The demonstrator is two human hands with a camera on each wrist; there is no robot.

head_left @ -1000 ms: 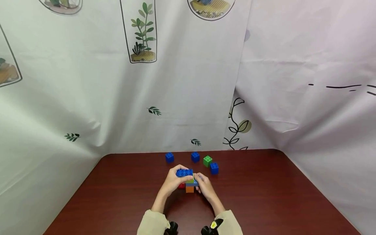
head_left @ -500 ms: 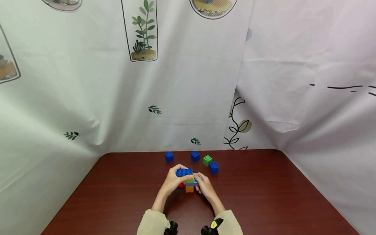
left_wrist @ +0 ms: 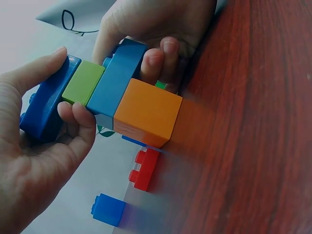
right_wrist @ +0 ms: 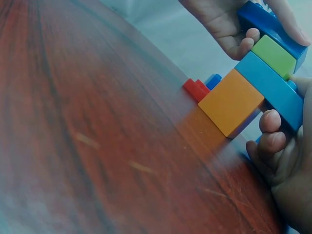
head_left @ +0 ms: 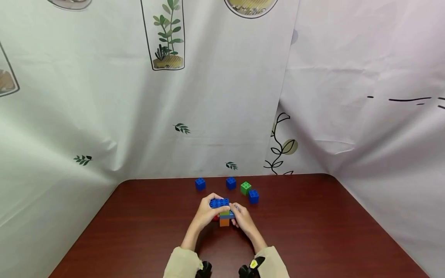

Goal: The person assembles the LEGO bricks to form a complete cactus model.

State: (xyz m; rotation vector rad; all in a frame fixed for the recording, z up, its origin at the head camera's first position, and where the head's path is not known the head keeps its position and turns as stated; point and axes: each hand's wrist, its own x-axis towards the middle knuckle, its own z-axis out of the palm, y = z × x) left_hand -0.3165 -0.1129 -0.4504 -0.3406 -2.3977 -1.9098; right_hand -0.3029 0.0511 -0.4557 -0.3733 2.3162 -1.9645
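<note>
Both hands are on a stack of toy building bricks. At its bottom is an orange brick [left_wrist: 148, 109], then a lighter blue brick [left_wrist: 117, 78], a lime green brick [left_wrist: 84, 82] and a long dark blue brick [left_wrist: 48, 105] on top. My left hand [head_left: 206, 212] grips the dark blue brick between thumb and fingers, two curled fingertips lying beside the green one. From the other side my right hand [head_left: 245, 221] pinches the protruding end of the lighter blue brick, thumb above and fingers below. A red brick [left_wrist: 146, 170] lies behind the stack, partly hidden in the head view.
Along the far part of the brown table [head_left: 306, 224] lie a blue brick [head_left: 200, 184] at left, another blue brick [head_left: 231, 183], a green brick [head_left: 245, 188] and a blue brick [head_left: 253, 197] beside it. A patterned cloth [head_left: 222, 96] hangs behind the table.
The head view has tilted slightly, so the cloth's pattern sits higher. Both hands keep the same hold on the brick stack, and the loose bricks stay where they were.
</note>
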